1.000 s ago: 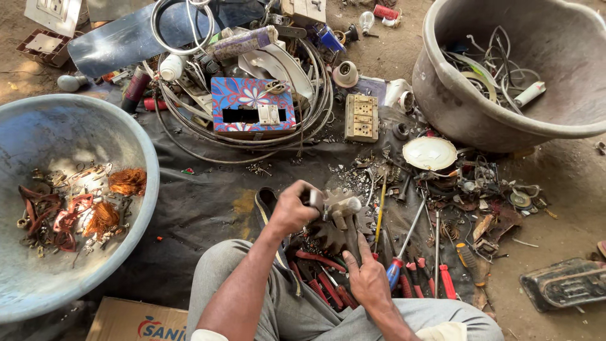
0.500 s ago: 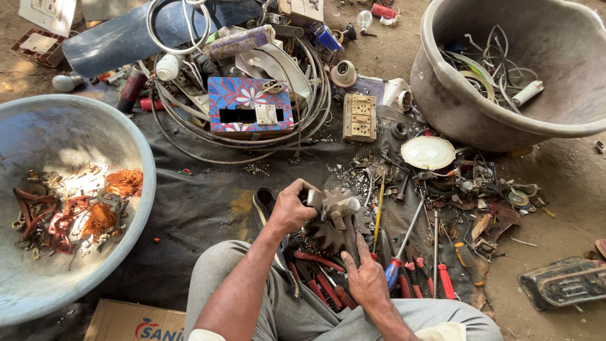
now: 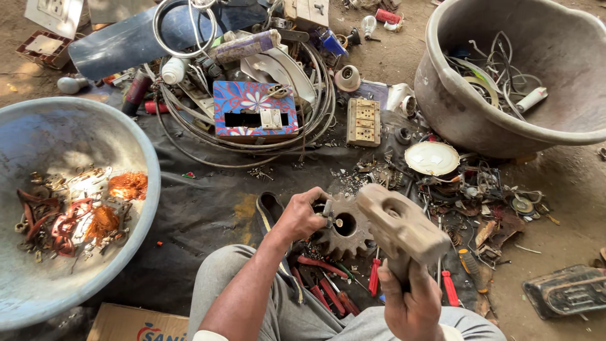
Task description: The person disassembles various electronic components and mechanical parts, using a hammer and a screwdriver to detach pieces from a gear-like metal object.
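The right hand (image 3: 410, 306) is closed in a full fist around the handle of a worn hammer (image 3: 401, 224), whose blocky head is raised above a toothed gear (image 3: 346, 227). The left hand (image 3: 303, 215) has its fingers curled tightly on a small metal part (image 3: 328, 211), held at the gear's near-left edge; whether the part touches the gear cannot be told. The gear lies on a dark ground sheet (image 3: 202, 208), just ahead of the person's knees, with red-handled screwdrivers (image 3: 375, 275) beside and partly under it. To the left sits a wide blue-grey basin (image 3: 136, 136) containing copper wire and red scraps. Further out lie a beige switch plate (image 3: 364, 121), a white round disc (image 3: 432, 158) and a patterned blue box (image 3: 252, 108) ringed by coiled cable (image 3: 315, 120). At far right stands a large grey tub (image 3: 467, 113) holding loose wires.
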